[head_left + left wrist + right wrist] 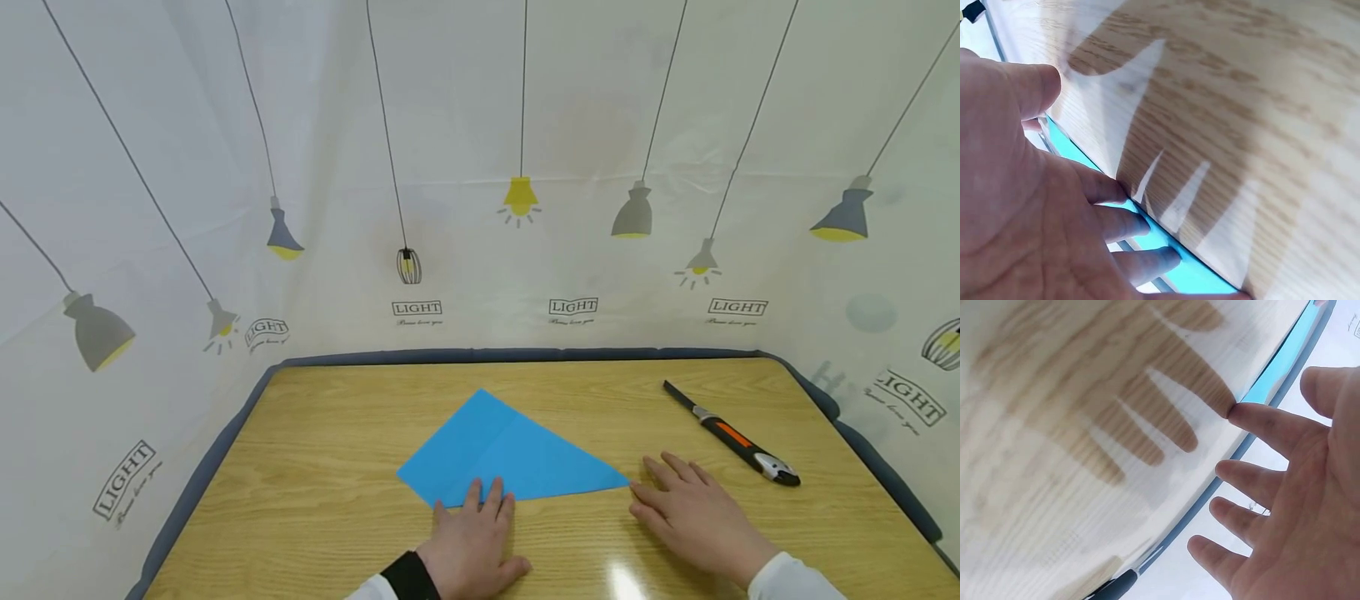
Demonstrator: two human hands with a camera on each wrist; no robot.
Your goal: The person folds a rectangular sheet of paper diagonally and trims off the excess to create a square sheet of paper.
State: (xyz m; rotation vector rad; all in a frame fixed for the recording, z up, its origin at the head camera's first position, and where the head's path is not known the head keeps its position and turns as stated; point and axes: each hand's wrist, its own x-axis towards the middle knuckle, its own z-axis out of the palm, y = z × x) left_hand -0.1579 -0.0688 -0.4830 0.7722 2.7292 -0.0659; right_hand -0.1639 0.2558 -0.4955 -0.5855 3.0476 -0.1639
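Note:
A blue sheet of paper (517,454), folded into a kite-like shape with a faint crease across it, lies flat on the wooden table. My left hand (476,537) rests its spread fingertips on the paper's near edge; in the left wrist view the fingers (1119,222) reach onto the blue strip. At the paper's pointed right corner is my right hand (693,517), its index fingertip touching the tip. The right wrist view shows the other fingers (1250,481) of that hand spread and raised off the tabletop.
A utility knife (738,442) with a black and orange handle lies to the right of the paper, beyond the right hand, blade pointing away. Dark padding (465,356) edges the wooden table (322,442). Behind stands a white curtain (465,108) printed with lamps.

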